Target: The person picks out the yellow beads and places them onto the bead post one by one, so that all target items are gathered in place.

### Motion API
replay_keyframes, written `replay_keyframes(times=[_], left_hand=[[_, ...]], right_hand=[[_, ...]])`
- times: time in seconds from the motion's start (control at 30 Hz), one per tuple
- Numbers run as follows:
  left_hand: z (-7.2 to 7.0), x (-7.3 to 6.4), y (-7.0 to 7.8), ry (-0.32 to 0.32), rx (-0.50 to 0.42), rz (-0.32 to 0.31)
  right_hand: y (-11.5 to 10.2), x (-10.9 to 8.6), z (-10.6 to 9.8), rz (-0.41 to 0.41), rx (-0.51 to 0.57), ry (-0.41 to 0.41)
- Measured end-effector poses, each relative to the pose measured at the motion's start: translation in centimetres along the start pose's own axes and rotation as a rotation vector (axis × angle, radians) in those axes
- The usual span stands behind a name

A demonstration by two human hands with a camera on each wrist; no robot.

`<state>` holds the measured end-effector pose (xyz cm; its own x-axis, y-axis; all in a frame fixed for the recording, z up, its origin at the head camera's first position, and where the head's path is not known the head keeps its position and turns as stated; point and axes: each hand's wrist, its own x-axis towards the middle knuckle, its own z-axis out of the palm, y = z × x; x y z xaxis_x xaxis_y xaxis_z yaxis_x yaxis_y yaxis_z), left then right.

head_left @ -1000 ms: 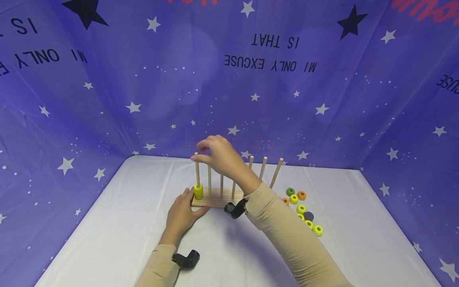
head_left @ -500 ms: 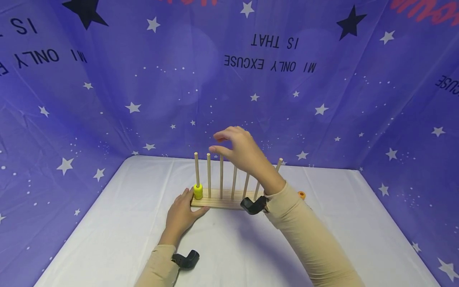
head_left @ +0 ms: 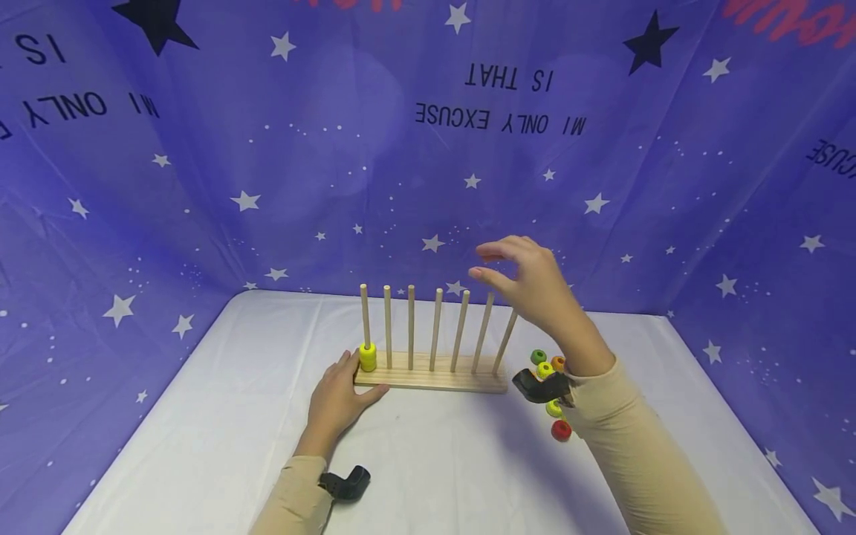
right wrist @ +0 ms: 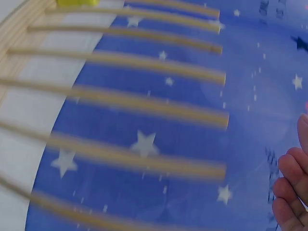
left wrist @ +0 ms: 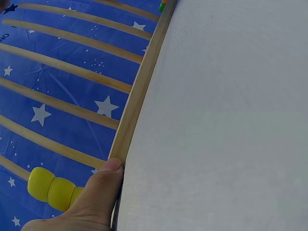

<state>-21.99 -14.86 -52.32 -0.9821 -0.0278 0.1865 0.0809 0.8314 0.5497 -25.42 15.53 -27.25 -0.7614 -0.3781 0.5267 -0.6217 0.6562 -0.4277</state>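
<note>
A wooden peg rack with a row of several upright pegs stands on the white table. Yellow beads are stacked at the foot of its leftmost peg; the other pegs carry none. My left hand holds the left end of the base, and in the left wrist view its thumb presses the front edge beside the yellow beads. Raised near the tops of the rightmost pegs, my right hand holds nothing, thumb and fingers apart. Its fingertips show at the right edge of the right wrist view.
Loose beads lie right of the rack, partly hidden by the right forearm: a green bead, an orange bead, yellow beads and a red bead. A purple star-printed cloth walls the table behind and at both sides.
My right hand has moved right, from the top of the leftmost peg to over the rightmost pegs. The left hand stays on the base.
</note>
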Motion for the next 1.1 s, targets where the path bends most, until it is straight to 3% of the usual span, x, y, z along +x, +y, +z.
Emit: replay_keyframes(times=[0.2, 0.47, 1.1], left_hand=[[-0.1, -0.1, 0.2, 0.004, -0.007, 0.0], [-0.2, -0.1, 0.2, -0.011, 0.01, -0.008], [0.1, 0.0, -0.1, -0.016, 0.009, -0.004]], right_hand=[[3.2, -2.2, -1.7, 0.079, -0.034, 0.069], [6.8, -5.3, -2.7, 0.224, -0.05, 0.061], [13.0, -10.6, 0.1, 0.389, -0.068, -0.021]])
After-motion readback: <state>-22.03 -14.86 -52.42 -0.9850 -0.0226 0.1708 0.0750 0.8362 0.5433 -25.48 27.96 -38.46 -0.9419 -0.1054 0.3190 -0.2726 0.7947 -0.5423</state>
